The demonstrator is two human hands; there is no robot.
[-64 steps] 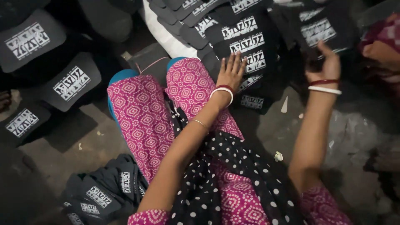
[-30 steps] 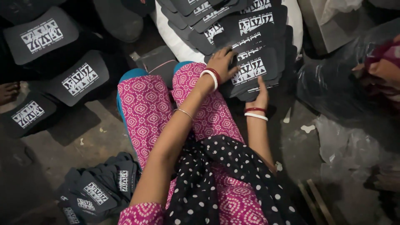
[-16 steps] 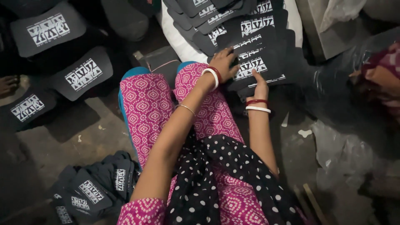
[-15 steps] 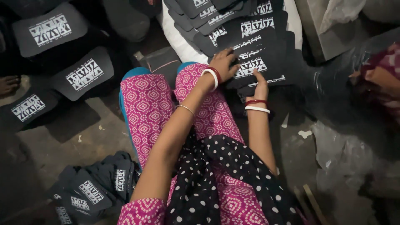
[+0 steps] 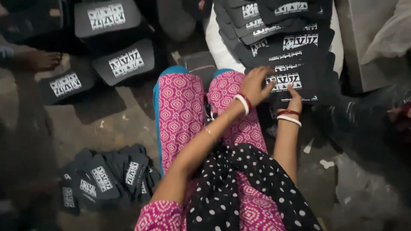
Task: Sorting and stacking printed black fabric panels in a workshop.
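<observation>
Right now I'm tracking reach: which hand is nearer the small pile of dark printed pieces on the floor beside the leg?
Left. The left hand is nearer that floor pile; the right hand lies farther right.

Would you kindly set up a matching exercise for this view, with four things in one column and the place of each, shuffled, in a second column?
Things:
1. left hand
2. right hand
3. fanned pile of dark printed pieces
4. bare foot

Places:
A. far left edge of the view, on the floor
B. on the floor beside the person's left leg, low in the view
C. over the near end of the overlapping row of dark printed pieces, above the knee
D. under the near edge of that row, thumb on top

Pairs: 1-C, 2-D, 3-B, 4-A
</observation>
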